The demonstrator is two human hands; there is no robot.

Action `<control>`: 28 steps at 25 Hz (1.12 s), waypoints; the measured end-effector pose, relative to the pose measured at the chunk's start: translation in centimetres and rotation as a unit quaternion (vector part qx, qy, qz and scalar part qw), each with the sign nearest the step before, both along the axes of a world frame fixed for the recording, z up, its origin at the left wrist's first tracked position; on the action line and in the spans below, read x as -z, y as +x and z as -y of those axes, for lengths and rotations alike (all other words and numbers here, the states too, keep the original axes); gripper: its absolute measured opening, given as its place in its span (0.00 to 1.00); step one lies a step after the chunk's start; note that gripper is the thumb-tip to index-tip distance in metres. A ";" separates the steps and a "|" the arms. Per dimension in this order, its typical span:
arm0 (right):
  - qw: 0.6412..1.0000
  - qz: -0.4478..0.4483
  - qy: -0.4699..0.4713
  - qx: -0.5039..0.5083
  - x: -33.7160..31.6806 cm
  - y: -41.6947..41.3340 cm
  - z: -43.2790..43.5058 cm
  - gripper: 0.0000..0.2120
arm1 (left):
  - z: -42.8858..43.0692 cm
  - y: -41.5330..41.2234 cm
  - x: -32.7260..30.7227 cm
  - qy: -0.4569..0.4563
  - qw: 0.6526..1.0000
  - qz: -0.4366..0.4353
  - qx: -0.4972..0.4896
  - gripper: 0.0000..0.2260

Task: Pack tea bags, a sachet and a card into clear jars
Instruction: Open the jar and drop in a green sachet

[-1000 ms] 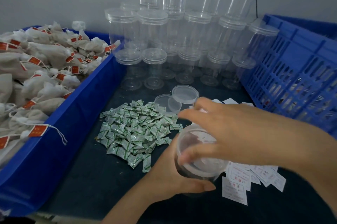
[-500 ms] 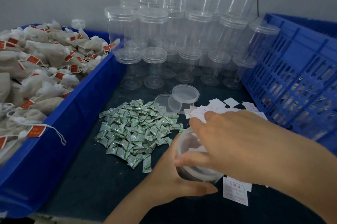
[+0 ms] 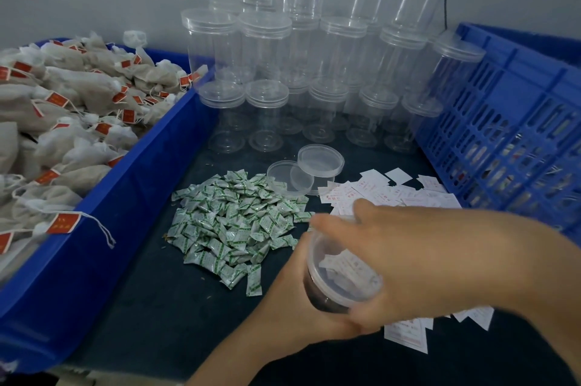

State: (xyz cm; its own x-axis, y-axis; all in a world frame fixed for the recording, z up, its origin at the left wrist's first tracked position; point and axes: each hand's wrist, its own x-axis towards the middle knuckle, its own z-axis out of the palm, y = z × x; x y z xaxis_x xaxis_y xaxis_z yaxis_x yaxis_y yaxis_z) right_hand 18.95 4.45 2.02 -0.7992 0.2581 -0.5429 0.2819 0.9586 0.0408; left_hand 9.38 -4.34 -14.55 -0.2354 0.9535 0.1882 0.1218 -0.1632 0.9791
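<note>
Your left hand (image 3: 295, 300) is wrapped round the jar (image 3: 338, 286) from underneath, thumb across the near side, so that one's a solid hold. Your right hand (image 3: 424, 259) sits over the jar's mouth with its fingers (image 3: 317, 223) stretched loosely across the rim. It's motion-blurred and the underside is hidden, so I honestly can't tell if you've got anything pinched.

Right under those fingers, a white card (image 3: 342, 263) lies inside the jar, up near the top. Below it the jar looks dark, and I can't make out whether the tea bags or a sachet are in there.

Just left of your fingertips is the heap of green sachets (image 3: 232, 222). Just past them is the loose spread of cards (image 3: 396, 193), with more peeking out under your right wrist. A bit further out sit two loose lids (image 3: 320, 162), one resting on the other, then the stacked empty jars (image 3: 267, 71). The tea bags (image 3: 63, 121) are well off to the left in the bin (image 3: 141, 181). There's a crate (image 3: 518, 134) on the right.

Looks to me like you're on the card step, so this jar is nearly done. If the sachet's already in, the next move is a short reach forward for a lid while your left hand keeps the jar steady. Then set the lid square on the rim before you twist it.
</note>
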 end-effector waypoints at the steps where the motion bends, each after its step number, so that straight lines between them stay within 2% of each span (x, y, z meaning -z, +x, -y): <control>1: 0.999 0.023 -0.035 -0.009 -0.7 -0.1 -0.4 0.34 | 0.2 0.2 -0.1 -0.003 1.000 0.005 -0.002 0.36; 3: 0.996 0.040 -0.081 -0.020 -1.7 0.0 -0.8 0.43 | 0.3 0.3 0.0 -0.009 1.000 0.007 -0.011 0.33; 5: 0.998 0.000 -0.067 0.001 -1.8 0.2 0.2 0.44 | 0.4 0.2 -0.3 -0.005 1.000 0.004 -0.022 0.33; 8: 0.992 -0.080 0.089 -0.024 0.4 0.4 1.1 0.35 | 0.2 0.0 -0.6 -0.020 1.000 -0.002 0.012 0.33; 10: 0.994 -0.080 0.061 -0.052 0.5 0.0 1.0 0.23 | 0.2 -0.1 -0.2 -0.011 1.000 0.008 0.019 0.34; 11: 0.995 -0.064 0.015 -0.070 0.0 -0.2 0.5 0.24 | 0.2 -0.2 -0.1 -0.011 1.000 0.010 0.013 0.35; 13: 0.996 0.002 -0.053 -0.076 -1.3 0.0 -0.1 0.34 | 0.3 0.0 -0.1 -0.013 1.000 0.016 0.002 0.36; 14: 0.997 0.003 -0.057 -0.057 -1.8 0.2 -0.1 0.38 | 0.3 0.0 0.0 -0.012 1.000 0.001 -0.007 0.35; 16: 0.998 -0.043 0.035 -0.015 -1.1 0.4 0.6 0.42 | 0.2 0.0 -0.1 -0.010 0.999 -0.030 -0.030 0.32; 17: 0.994 -0.059 0.096 -0.010 -0.3 0.4 1.1 0.41 | 0.2 -0.1 -0.2 -0.012 0.999 -0.022 -0.027 0.30; 19: 0.984 -0.091 0.151 -0.015 0.8 0.2 2.1 0.35 | 0.1 -0.2 -0.2 -0.011 1.000 -0.002 0.001 0.32; 20: 0.984 -0.098 0.146 -0.017 1.1 0.1 2.0 0.30 | 0.1 -0.2 -0.1 -0.007 1.000 -0.002 0.008 0.34; 22: 0.993 -0.096 0.051 -0.036 0.4 0.1 1.3 0.19 | 0.0 -0.1 -0.1 0.008 1.000 -0.002 0.015 0.35; 23: 0.995 -0.083 0.001 -0.053 -0.1 0.2 0.7 0.19 | 0.0 0.0 -0.2 0.010 1.000 -0.003 0.012 0.35; 25: 0.994 -0.035 -0.040 -0.098 -0.6 0.4 0.4 0.35 | 0.3 0.0 -0.1 0.009 1.000 -0.001 -0.004 0.34; 27: 0.998 -0.049 -0.017 -0.048 -0.4 0.6 0.6 0.48 | 0.5 -0.3 0.0 0.003 1.000 -0.007 -0.020 0.33; 28: 0.998 -0.064 0.022 -0.015 -0.2 0.7 1.0 0.47 | 0.4 -0.3 -0.2 -0.004 1.000 -0.014 -0.023 0.33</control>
State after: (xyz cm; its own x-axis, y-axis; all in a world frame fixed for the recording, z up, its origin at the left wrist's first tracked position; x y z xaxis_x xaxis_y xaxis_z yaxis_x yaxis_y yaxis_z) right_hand 19.63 3.48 2.22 -0.8687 0.2547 -0.4248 0.2592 0.9646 0.0482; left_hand 9.06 -4.75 -14.38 -0.2737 0.9433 0.1880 0.1571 -0.1490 0.9763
